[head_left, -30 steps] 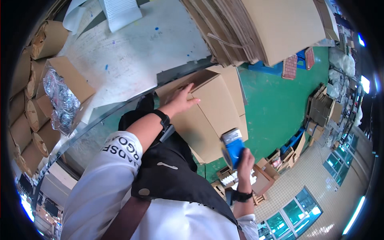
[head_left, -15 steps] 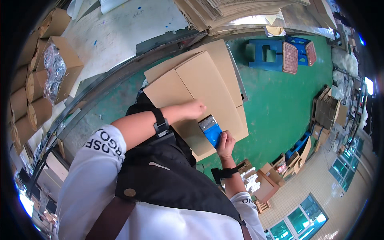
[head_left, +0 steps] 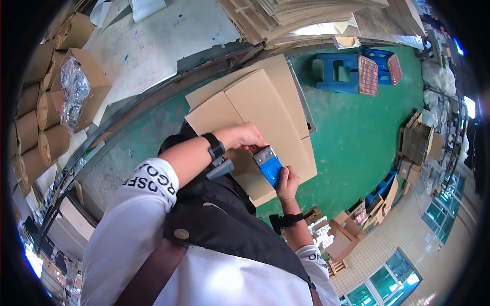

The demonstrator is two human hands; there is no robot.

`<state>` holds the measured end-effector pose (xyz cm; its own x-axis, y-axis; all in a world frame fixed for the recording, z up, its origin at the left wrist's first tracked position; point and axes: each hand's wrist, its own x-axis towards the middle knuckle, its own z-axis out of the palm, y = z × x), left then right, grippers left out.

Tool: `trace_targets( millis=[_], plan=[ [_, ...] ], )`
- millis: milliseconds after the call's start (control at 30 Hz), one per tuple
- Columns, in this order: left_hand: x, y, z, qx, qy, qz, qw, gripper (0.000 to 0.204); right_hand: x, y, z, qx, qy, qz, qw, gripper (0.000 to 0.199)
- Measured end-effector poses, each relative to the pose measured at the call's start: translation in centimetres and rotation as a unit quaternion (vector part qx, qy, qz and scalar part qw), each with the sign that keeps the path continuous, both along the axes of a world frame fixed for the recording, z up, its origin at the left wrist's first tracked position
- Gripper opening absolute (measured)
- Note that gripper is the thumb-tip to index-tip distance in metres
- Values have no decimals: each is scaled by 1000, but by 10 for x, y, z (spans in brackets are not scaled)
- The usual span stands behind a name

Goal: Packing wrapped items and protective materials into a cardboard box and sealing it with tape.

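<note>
My right hand [head_left: 288, 183] grips a blue flat tool [head_left: 270, 171] with a wide silver metal end; its exact kind is not clear. The thumb lies along the blue part. At the metal end, my left hand [head_left: 247, 136] has its fingers pinched together; whatever small thing they hold, if any, is mostly hidden by the fingers. Both hands are over a stack of flat brown cardboard sheets [head_left: 265, 102], in front of my body.
Blue stools [head_left: 339, 72] with woven seats lie on the green floor [head_left: 352, 137]. A white-topped table [head_left: 138, 56] stands at far left, beside cartons [head_left: 97, 92] and brown rolls [head_left: 52, 144]. Piled cardboard [head_left: 270, 20] is at the back; boxes [head_left: 341, 238] stand at the right.
My left hand, closed above the cardboard, has come down to the tool's metal end and its fingers now pinch there. The right hand with the blue tool has hardly moved.
</note>
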<state>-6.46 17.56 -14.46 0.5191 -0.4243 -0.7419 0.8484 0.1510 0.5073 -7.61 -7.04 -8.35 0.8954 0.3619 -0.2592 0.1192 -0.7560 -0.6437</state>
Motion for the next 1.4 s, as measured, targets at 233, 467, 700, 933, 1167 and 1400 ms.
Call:
trace_targets(
  millis=[233, 467, 700, 933, 1167, 1400],
  plan=[
    [19, 121, -22, 345, -147, 166, 912, 12, 48, 107, 14, -158, 19, 36, 987, 54],
    [7, 138, -99, 313, -91, 255, 910, 26, 61, 190, 3, -320, 30, 47, 946, 66],
    [-11, 138, -152, 434, -169, 277, 840, 49, 55, 199, 7, -327, 25, 36, 944, 61],
    [5, 84, -82, 458, -159, 35, 874, 100, 83, 175, 19, -215, 196, 96, 952, 62],
    [29, 103, -55, 306, -177, 45, 935, 89, 88, 125, 22, 116, 490, 39, 863, 58],
    [22, 127, -64, 429, -182, -46, 884, 93, 13, -121, 34, 41, 427, -68, 901, 52]
  ],
)
